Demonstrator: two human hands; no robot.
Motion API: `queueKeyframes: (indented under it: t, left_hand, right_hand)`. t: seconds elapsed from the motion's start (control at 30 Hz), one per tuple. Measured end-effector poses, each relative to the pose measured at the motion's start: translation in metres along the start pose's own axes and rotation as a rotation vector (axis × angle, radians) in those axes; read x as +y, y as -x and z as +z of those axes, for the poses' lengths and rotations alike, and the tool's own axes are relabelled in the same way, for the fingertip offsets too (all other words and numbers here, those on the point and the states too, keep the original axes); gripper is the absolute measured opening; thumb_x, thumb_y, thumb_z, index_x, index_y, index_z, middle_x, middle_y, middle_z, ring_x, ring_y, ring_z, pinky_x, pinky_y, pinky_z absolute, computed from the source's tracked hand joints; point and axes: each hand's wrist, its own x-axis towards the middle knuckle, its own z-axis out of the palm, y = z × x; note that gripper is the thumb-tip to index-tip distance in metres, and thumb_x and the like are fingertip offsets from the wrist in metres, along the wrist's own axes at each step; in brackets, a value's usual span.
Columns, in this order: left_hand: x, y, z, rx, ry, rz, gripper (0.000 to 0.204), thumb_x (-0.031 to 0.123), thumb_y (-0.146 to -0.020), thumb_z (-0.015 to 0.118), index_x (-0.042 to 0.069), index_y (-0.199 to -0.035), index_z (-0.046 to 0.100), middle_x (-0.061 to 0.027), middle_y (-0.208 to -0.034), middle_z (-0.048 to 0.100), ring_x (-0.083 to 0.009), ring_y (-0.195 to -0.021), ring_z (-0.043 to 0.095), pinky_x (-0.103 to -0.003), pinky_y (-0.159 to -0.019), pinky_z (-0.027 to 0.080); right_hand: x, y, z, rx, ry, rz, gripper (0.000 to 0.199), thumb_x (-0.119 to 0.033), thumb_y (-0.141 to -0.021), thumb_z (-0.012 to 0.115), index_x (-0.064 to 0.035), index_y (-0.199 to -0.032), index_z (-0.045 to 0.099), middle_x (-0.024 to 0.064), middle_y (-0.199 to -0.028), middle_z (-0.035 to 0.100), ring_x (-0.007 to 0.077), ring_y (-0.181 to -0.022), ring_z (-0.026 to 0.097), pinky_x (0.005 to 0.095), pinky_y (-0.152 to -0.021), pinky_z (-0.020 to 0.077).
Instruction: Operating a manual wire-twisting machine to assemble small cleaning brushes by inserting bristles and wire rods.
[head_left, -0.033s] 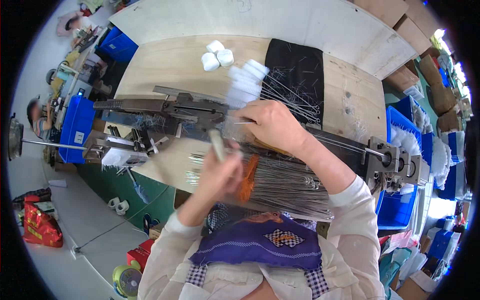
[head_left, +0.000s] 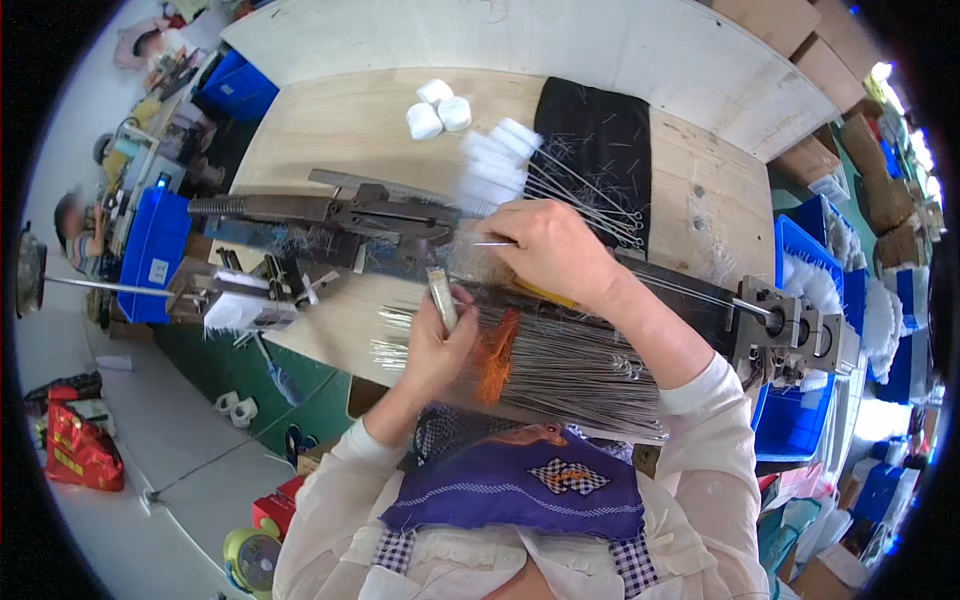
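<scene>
My left hand [head_left: 436, 352] is closed round a tool with a pale, wrapped-looking handle [head_left: 442, 298]. Its dark tip [head_left: 426, 256] is blurred and points toward the metal fixture [head_left: 395, 216]. My right hand [head_left: 555, 250] pinches a thin metal wire [head_left: 492, 244], whose short end sticks out left of the fingers. Blurred, see-through bristles [head_left: 474, 258] are just below that wire end. Below my right hand lies a bundle of long metal wires [head_left: 570, 375] with an orange tie [head_left: 494, 362] across it. White bottle brushes [head_left: 492, 172] with looped wire handles rest beyond my right hand.
Three white rolls [head_left: 424, 122] stand at the back of the table. A black cloth [head_left: 592, 150] with loose bristles lies beside the brushes. A clamp block with a rod [head_left: 785, 325] is at the right. Blue bins [head_left: 155, 255] flank the table, and people sit far left.
My left hand has shifted slightly nearer to me with the tool, and more of the handle shows. My right hand has barely moved.
</scene>
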Motion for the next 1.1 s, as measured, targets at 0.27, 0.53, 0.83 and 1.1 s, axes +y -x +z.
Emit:
queueKeyframes:
  t: [0.27,0.53,0.83,1.1]
  left_hand:
    - [-0.012,0.003,-0.095,0.061,-0.118,-0.379,0.035,0.033,-0.098,0.052,0.004,-0.080,0.062,0.0029,-0.050,0.044,-0.0062,-0.037,0.038,-0.023,-0.035,0.028]
    - [-0.038,-0.024,-0.152,0.404,0.436,-0.339,0.026,0.026,-0.100,0.049,0.004,-0.096,0.062,0.0013,-0.058,0.045,-0.0062,-0.038,0.031,-0.023,-0.033,0.019]
    - [0.013,0.016,-0.035,0.238,0.353,0.186,0.027,0.024,-0.103,0.042,0.010,-0.082,0.051,0.0059,-0.058,0.037,-0.0029,-0.045,0.030,-0.021,-0.041,0.023]
    - [0.071,-0.033,0.165,-0.828,0.585,-0.632,0.027,0.030,-0.101,0.046,0.009,-0.087,0.050,0.0034,-0.057,0.038,-0.0071,-0.040,0.034,-0.023,-0.034,0.022]
  right_hand:
    - [-0.048,0.058,-0.016,0.043,0.411,-0.054,0.031,-0.008,-0.074,0.065,-0.0049,-0.105,0.062,0.0078,-0.095,0.056,0.0203,-0.075,0.064,0.0289,-0.053,0.0536]
    - [0.030,0.098,-0.007,-0.126,0.512,0.411,0.020,-0.009,-0.080,0.062,-0.0045,-0.097,0.052,0.0118,-0.096,0.056,0.0318,-0.076,0.063,0.0420,-0.062,0.0537]
    - [-0.046,0.163,-0.096,0.287,0.217,0.657,0.010,-0.005,-0.085,0.068,-0.0015,-0.088,0.060,0.0123,-0.077,0.062,0.0222,-0.065,0.063,0.0304,-0.061,0.0494]
    - [-0.032,0.124,-0.124,0.561,0.210,0.673,0.014,-0.014,-0.091,0.066,-0.0011,-0.092,0.060,0.0096,-0.071,0.063,0.0104,-0.061,0.057,0.0255,-0.060,0.0463]
